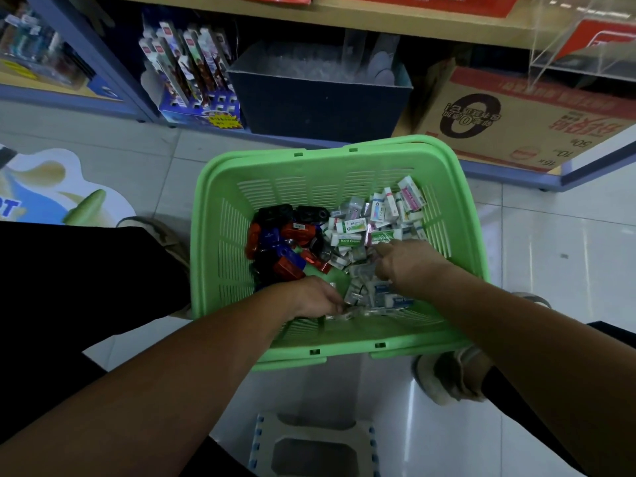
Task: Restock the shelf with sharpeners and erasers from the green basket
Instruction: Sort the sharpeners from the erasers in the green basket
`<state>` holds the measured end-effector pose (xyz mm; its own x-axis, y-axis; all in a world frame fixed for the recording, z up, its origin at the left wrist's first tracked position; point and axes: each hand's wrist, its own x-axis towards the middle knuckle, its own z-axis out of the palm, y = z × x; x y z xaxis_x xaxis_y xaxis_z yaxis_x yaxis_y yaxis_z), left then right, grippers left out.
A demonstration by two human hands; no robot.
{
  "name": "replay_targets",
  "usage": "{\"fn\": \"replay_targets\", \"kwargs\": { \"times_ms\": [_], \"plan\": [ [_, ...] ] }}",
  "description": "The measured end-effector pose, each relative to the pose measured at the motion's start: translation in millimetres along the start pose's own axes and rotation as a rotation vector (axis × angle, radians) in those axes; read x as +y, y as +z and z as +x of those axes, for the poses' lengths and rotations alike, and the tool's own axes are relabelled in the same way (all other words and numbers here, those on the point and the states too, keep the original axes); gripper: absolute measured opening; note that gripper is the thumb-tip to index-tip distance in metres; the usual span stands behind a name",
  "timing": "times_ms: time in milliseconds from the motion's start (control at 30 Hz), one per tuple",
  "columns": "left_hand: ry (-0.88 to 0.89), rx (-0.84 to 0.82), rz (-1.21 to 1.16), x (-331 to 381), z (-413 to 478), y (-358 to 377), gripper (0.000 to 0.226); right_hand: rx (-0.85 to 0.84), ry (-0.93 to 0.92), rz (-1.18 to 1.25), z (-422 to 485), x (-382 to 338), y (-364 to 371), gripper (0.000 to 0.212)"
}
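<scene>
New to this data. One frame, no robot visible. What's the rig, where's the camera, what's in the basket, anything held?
No machine here: a person works bare-handed. The single picture comes from a wide-angle camera on their head, looking down. A green basket stands on the tiled floor before a shelf. Inside, red, blue and black sharpeners lie left, small boxed erasers right. The left hand reaches among small wrapped packets by the near wall; the right hand digs into the eraser pile. The fingers are mostly hidden, so whether either hand grips anything cannot be told.
</scene>
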<state>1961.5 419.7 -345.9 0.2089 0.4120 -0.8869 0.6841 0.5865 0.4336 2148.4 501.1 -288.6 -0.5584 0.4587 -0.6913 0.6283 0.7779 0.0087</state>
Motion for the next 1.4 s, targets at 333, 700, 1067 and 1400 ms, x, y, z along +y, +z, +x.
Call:
{"fn": "replay_targets", "kwargs": {
  "times_ms": [333, 700, 1067, 1400],
  "plan": [
    [0.031, 0.034, -0.151, 18, 6, 11, 0.036, 0.077, 0.051, 0.58, -14, 30, -36, 0.041],
    [0.186, -0.021, -0.384, 36, -6, 17, 0.033, 0.055, 0.082, 0.572, -12, 25, -19, 0.044],
    [0.204, 0.271, -0.22, 77, 16, 43, 0.037, 0.127, 0.108, 0.652, -15, 27, -19, 0.034],
    [-0.01, 0.319, -0.208, 17, -6, -21, 0.026, 0.036, 0.078, 0.349, 1, -7, -10, 0.03]
  ]
}}
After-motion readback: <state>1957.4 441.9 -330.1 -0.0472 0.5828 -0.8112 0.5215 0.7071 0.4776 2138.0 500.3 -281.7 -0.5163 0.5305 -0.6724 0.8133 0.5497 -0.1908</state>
